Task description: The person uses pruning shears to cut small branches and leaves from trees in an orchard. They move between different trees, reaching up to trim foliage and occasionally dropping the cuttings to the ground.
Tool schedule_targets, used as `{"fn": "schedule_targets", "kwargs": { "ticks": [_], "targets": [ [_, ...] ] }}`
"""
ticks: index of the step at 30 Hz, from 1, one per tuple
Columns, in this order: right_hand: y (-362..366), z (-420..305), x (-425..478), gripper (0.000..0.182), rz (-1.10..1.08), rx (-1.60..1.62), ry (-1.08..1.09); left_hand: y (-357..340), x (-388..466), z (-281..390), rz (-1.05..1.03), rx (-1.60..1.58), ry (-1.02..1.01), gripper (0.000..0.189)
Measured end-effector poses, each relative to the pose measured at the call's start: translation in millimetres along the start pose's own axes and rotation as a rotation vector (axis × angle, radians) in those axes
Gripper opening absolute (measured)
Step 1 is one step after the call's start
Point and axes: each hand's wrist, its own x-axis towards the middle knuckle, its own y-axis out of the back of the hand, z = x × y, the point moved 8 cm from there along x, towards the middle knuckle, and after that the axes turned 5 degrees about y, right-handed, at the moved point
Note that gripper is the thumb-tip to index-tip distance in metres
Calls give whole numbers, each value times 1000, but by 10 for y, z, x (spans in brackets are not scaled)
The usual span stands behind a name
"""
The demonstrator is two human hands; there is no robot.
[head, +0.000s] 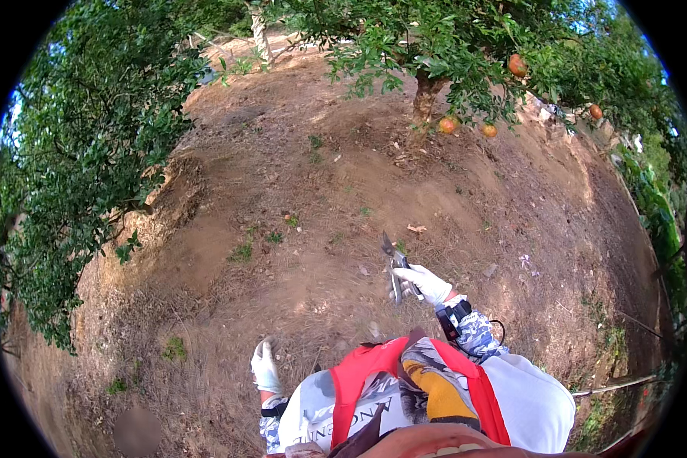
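Note:
In my right hand (pixel 426 283), gloved in white, I hold a pair of pruning shears (pixel 399 263). Their dark blades point away from me, over the bare soil. My left hand (pixel 265 366), also in a white glove, hangs low at my left side with nothing visible in it; its fingers are loosely curled and partly turned from view. Ahead and to the right, several pomegranates hang on a tree: one large red fruit (pixel 517 66), a yellow-red one (pixel 449 124) near the trunk, and a smaller one (pixel 489 130) beside it.
A leafy tree (pixel 109 126) fills the left side. The pomegranate tree's trunk (pixel 427 100) rises ahead, with low branches around it. Dry, sloping soil (pixel 320 189) carries grass tufts and litter. A thin pale pole (pixel 612 387) lies at the right.

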Motion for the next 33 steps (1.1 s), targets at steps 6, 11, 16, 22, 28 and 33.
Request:
{"fn": "schedule_targets", "kwargs": {
  "ticks": [6, 11, 16, 22, 28, 33],
  "targets": [
    [113, -665, 252, 37, 131, -59, 137, -246, 438, 293, 9, 11, 145, 41],
    [208, -1004, 686, 37, 180, -32, 224, -240, 1177, 227, -69, 47, 17, 42],
    [332, -1024, 1480, 36, 188, 62, 328, -211, 1819, 545, -77, 94, 11, 43],
    [195, -918, 2409, 37, 169, 214, 287, -293, 2692, 1089, -99, 123, -8, 40],
    [107, -854, 2940, 38, 126, 89, 221, -593, 3492, 1434, -143, 233, -83, 39],
    [152, -816, 2888, 37, 209, 132, 189, -1348, 3887, 1791, -315, 327, -37, 46]
  ]
}}
